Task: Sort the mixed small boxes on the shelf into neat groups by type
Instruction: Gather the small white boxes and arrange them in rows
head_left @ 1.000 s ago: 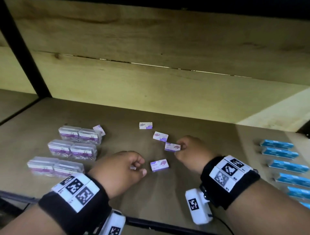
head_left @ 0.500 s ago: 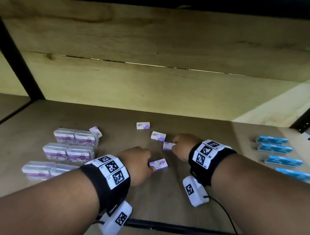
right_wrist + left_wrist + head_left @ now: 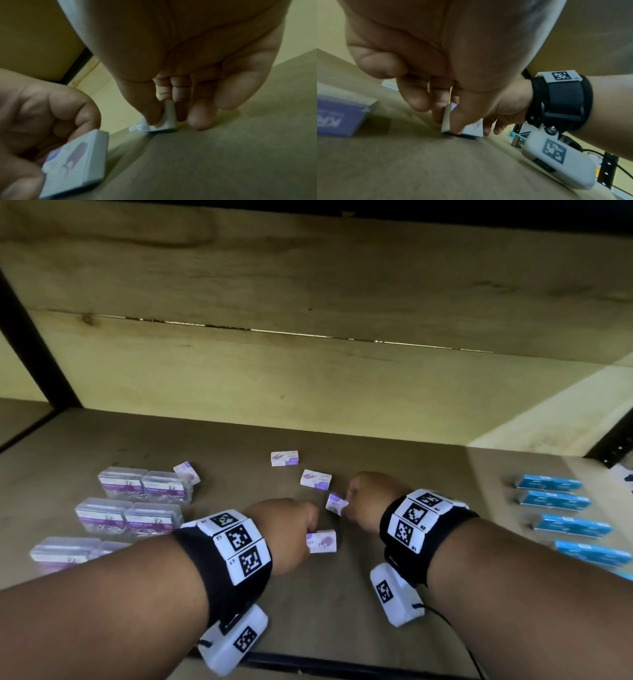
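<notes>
Small white-and-purple boxes lie scattered mid-shelf. My left hand pinches one of them between thumb and fingers, tilted on its edge on the shelf; the left wrist view shows this same box. My right hand pinches another white-and-purple box by its end, also seen as the small box in the right wrist view. Two more such boxes lie loose behind the hands, and a fifth leans against the clear cases.
Several clear plastic cases with purple labels stand in paired rows at the left. A column of blue boxes lies at the right. The wooden back wall closes the shelf behind; a black front rail runs along the near edge.
Both arms have reached further in. The left hand has closed on the near box and tipped it up; the right hand keeps its pinch on its box.
</notes>
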